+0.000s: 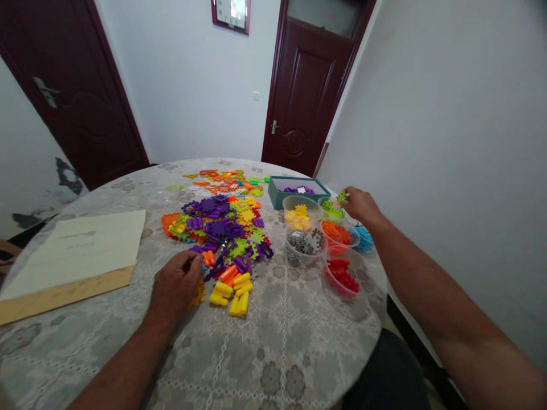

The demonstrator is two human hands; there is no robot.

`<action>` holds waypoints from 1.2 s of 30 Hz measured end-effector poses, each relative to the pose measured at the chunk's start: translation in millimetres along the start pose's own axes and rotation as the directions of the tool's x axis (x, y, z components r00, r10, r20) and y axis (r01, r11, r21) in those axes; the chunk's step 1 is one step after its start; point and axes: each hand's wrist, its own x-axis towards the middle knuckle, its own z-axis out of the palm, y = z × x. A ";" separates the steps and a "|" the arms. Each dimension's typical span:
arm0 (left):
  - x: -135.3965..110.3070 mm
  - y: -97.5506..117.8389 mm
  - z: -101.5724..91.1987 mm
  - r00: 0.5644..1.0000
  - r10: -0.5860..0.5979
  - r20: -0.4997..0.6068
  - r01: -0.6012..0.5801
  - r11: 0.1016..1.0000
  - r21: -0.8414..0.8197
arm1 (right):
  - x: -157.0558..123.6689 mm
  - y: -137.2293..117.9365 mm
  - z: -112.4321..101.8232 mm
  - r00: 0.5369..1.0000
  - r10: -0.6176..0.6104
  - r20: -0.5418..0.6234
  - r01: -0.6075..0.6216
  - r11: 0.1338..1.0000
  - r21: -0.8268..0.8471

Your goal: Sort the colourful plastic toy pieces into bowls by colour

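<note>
My right hand [362,206] pinches a lime-green toothed plastic building piece [342,196] above a clear tub of lime-green pieces [332,209]. My left hand [177,285] rests at the near left edge of a mixed heap of purple, green and yellow building pieces [220,228]. Its fingers are curled together, and what they hold, if anything, is hidden. Orange connector pieces [208,258] lie right at its fingertips. A yellow toothed piece [198,295] shows partly beside the palm. Yellow tube-shaped connectors [239,302] lie to the right of that hand.
Clear tubs hold yellow [299,216], grey [304,244], orange [339,233] and red pieces [342,277]. Blue pieces [364,239] sit below my right wrist. Behind stands a green box [277,198] with purple pieces. A paper-covered board [85,245] lies left; flat orange pieces [222,183] lie farther back.
</note>
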 end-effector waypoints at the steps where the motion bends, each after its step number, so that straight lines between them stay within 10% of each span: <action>1: 0.2 -0.5 0.1 1.000 -0.007 0.008 0.007 1.000 0.003 | 7.3 6.2 3.5 0.999 0.044 0.011 -0.044 0.999 -0.029; 5: -1.4 -1.3 1.3 1.000 -0.016 0.020 0.016 1.000 -0.006 | 4.2 7.4 7.2 0.997 0.070 -0.033 -0.071 0.996 -0.058; 9: -4.9 -0.1 3.4 1.000 -0.014 0.019 0.015 1.000 -0.020 | -47.2 -35.5 -1.5 0.977 -0.187 -0.104 0.196 0.977 0.084; 15: -7.1 0.7 6.7 1.000 0.002 -0.005 -0.002 0.999 -0.042 | -176.0 -141.6 2.7 0.686 -0.727 0.030 0.581 0.573 0.578; 18: -7.6 -0.1 7.2 1.000 0.009 -0.009 -0.010 0.998 -0.063 | -212.3 -176.6 20.4 0.617 -0.781 0.103 0.599 0.550 0.582; 30: -8.1 5.0 6.5 1.000 0.016 -0.016 -0.017 0.998 -0.065 | -210.7 -160.1 52.0 0.644 -0.754 0.130 0.514 0.552 0.656; 36: -8.7 6.0 6.2 1.000 0.017 -0.015 -0.018 0.998 -0.059 | -209.8 -161.1 45.0 0.498 -0.866 -0.048 0.488 0.234 0.841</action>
